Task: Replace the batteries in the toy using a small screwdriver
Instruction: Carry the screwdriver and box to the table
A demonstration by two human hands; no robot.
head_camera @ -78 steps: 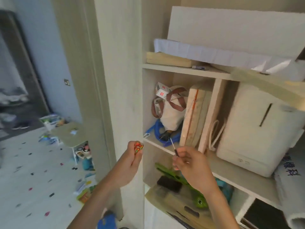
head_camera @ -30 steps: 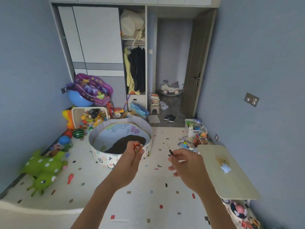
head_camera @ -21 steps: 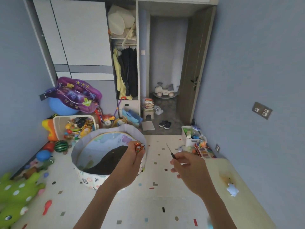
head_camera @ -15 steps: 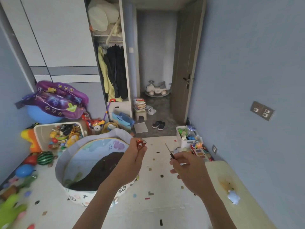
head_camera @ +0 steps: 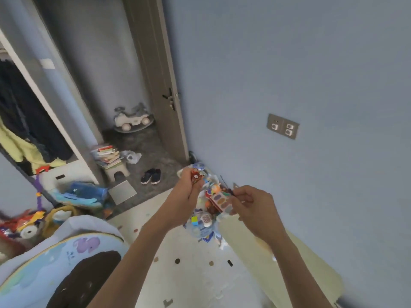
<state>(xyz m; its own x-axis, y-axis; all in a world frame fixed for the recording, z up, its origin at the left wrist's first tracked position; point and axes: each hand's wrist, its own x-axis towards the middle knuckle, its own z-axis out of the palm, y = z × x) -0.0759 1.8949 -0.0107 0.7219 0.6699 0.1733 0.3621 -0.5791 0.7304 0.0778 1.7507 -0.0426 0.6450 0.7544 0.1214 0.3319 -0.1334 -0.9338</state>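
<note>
My left hand (head_camera: 183,197) is raised in the middle of the view and grips a small bundle of red batteries (head_camera: 196,175), their metal ends showing above the fingers. To its right, my right hand (head_camera: 253,205) pinches a small screwdriver (head_camera: 226,186) with a thin dark shaft that points up and to the left. The two hands are held apart in the air. Beyond and below them a heap of colourful toys (head_camera: 210,210) lies on the floor by the blue wall; which toy takes the batteries I cannot tell.
A low cream table (head_camera: 295,258) stands along the blue wall at lower right. A round fabric play pool (head_camera: 44,252) fills the lower left. Beyond are an open door (head_camera: 155,74), a stool stacked with books (head_camera: 109,156), shoes (head_camera: 151,176) and a wardrobe.
The view has swung right and closer to the door and the toy heap. Both hands keep their hold on the batteries and the screwdriver, held in front of me as before.
</note>
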